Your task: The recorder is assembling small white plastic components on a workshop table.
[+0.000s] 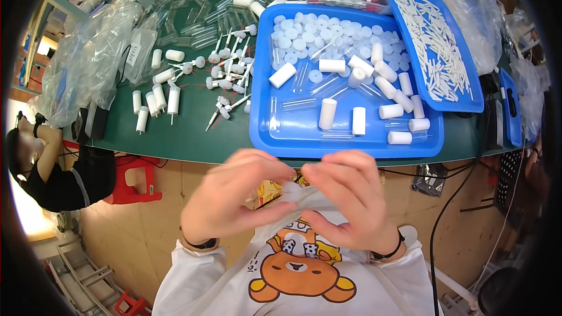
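Both my hands are raised close together in front of the table edge. Between the thumb and fingers of my left hand (237, 196) is a small translucent white disc-shaped piece (291, 191), blurred by motion. My right hand (354, 202) is beside it, thumb and fingers spread, with nothing visible in its grasp. Just beyond my hands stands a blue tray (293, 147). It holds many translucent round caps (319, 30), several white foam cylinders (328, 113) and clear tubes (298, 103).
A second blue tray (478, 104), full of short white sticks (430, 47), leans on the first. Left of the trays lie thin white rods with discs (234, 70) and upright white cylinders (173, 100). Clear plastic bags (88, 58) are piled at far left. Another person (70, 169) sits there.
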